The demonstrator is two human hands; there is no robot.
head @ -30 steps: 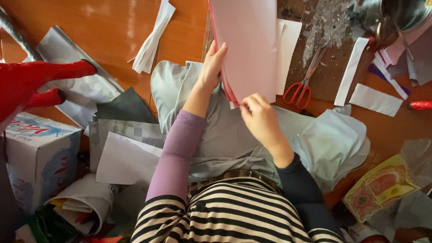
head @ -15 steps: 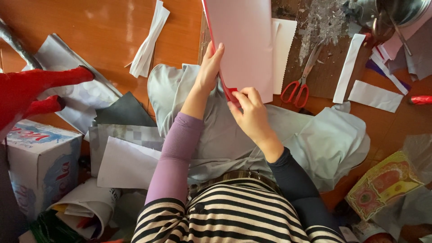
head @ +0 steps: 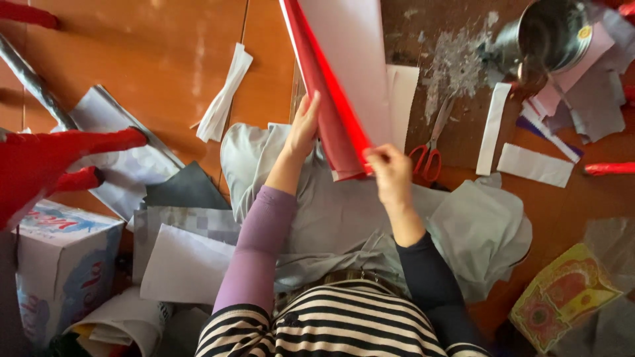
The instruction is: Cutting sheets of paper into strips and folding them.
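I hold a large folded sheet of paper [head: 350, 73], red on one side and white on the other, upright above my lap. My left hand [head: 303, 129] lies flat against its left face. My right hand [head: 389, 173] pinches its lower right corner. Red-handled scissors [head: 430, 149] lie on the floor just right of my right hand. My grey trousers [head: 344, 218] are beneath both hands.
White paper strips [head: 493, 129] and a folded white strip [head: 225, 102] lie on the wooden floor. A metal can [head: 552, 36] stands at top right. Grey and white sheets [head: 185, 264], a cardboard box [head: 56, 264], a red object [head: 46, 165] and a colourful packet [head: 562, 297] surround me.
The sheet has been folded over, so its red side now shows along the left. My right hand moved up and right to its lower corner.
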